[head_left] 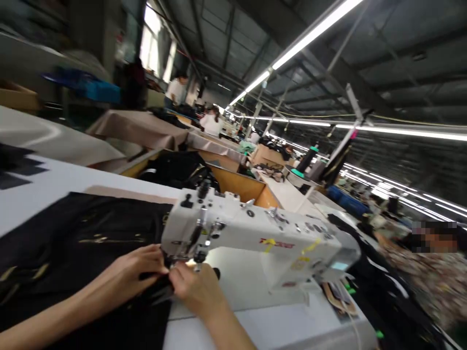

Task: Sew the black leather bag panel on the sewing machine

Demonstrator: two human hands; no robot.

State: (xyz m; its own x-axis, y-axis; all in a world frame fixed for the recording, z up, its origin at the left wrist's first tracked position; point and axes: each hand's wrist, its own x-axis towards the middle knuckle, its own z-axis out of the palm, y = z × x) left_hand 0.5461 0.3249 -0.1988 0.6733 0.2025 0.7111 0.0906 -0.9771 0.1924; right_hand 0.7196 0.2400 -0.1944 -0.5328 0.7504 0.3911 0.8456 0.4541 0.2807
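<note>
A white industrial sewing machine (248, 228) stands in front of me, its needle end toward my hands. Black fabric with metal zippers (98, 218) spreads over the table to the left, reaching under the machine head. My left hand (144, 265) lies over this fabric, thumb and fingers pinched together on its edge close to the needle. Just right of it, my right hand (193, 287) is closed near the presser foot, with its fingertips almost meeting the left ones. What its fingers grip looks like the same fabric's edge, partly hidden and blurred.
Behind the machine is a wooden bin (233, 184) holding black fabric. Thread cones (308, 160) stand at the back right. More black fabric (386, 287) hangs along the right, beside a seated person in a patterned top (434, 272). Dark pieces (18, 165) lie on the table's left.
</note>
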